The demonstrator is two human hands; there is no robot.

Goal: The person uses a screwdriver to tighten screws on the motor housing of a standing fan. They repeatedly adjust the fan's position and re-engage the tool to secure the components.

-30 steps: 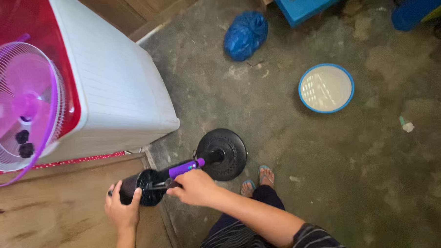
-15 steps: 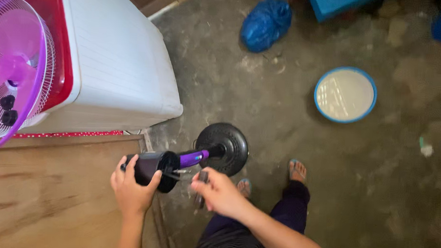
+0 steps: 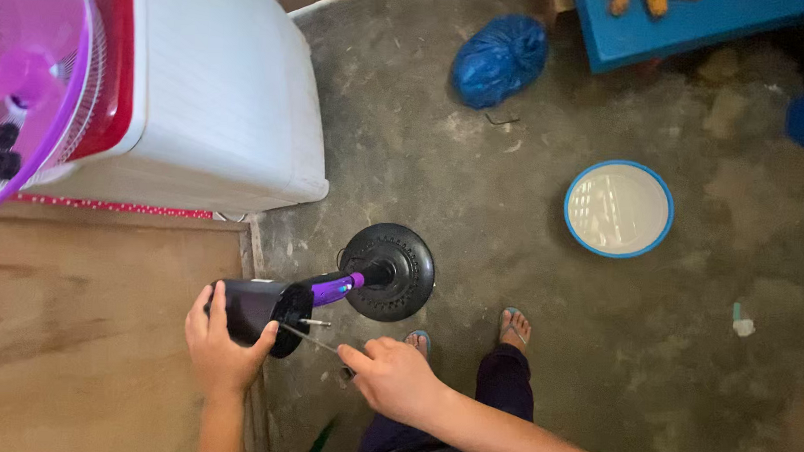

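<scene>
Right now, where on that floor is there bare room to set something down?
Bare concrete lies between the blue bag, the round blue-rimmed basin and the fan's black base. It is crowded by the left hand and right hand at the motor housing.

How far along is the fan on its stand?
Done: the purple fan head with its grille lies apart, on the white appliance. In hand: the left hand grips the black motor housing atop the stand, whose round base sits on the floor; the right hand holds a thin tool at it. Left: the fan head remains unmounted.
</scene>
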